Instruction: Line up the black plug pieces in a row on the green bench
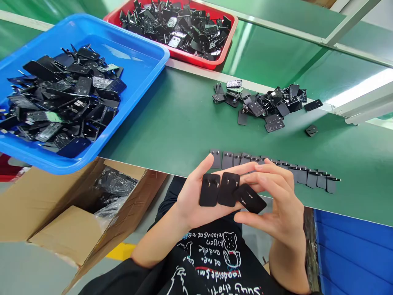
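Note:
Three black plug covers with metal pins lie side by side on my left hand, which is palm up with its fingers stretched out beneath them. Of these, the right-hand cover is turned at an angle and overlaps the fingers. Close around that tilted cover is my right hand, thumb below and fingers above, spread apart; no firm grip shows. Just beyond the hands, a row of similar black covers runs along the near edge of the green table, partly hidden by my fingers.
On the left, a blue tray holds a heap of black plug parts. Behind it stands a red tray of similar parts. A loose pile lies farther back on the table. Below left is an open cardboard box with plastic bags.

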`<act>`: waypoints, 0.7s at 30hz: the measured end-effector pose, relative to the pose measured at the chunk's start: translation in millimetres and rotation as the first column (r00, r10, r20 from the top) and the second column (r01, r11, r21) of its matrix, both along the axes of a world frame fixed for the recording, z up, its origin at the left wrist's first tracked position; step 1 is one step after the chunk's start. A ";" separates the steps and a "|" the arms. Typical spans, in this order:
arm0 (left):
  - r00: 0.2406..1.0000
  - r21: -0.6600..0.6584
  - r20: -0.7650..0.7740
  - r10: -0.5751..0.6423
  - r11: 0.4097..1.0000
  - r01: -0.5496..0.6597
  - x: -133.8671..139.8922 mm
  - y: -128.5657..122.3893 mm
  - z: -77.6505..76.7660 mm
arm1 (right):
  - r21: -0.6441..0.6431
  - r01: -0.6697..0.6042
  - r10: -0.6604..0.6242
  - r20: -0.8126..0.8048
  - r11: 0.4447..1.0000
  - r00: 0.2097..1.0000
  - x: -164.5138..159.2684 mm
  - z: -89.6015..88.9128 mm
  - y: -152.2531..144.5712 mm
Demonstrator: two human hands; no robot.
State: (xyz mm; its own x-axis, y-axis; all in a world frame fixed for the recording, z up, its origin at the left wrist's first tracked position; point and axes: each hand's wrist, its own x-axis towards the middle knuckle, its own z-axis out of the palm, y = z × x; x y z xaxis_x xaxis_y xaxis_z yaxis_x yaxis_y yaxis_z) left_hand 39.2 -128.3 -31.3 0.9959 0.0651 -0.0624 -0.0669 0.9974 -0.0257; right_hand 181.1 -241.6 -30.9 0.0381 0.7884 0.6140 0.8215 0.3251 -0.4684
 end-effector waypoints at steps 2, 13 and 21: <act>1.000 -0.044 -0.005 -0.012 0.999 0.011 0.6 -1.8 -0.2 | 0.097 0.090 -0.092 0.012 0.991 0.996 -5.9 -1.7 3.3; 0.995 -0.086 -0.091 0.025 0.996 -0.033 5.3 -12.3 -10.7 | 0.192 0.570 -0.555 -0.131 0.799 0.822 -37.8 -22.1 14.0; 0.999 -0.029 0.036 -0.014 0.999 0.015 -2.2 -4.3 -7.9 | -0.076 0.245 -0.254 -0.144 0.966 0.956 -11.9 -10.0 -14.4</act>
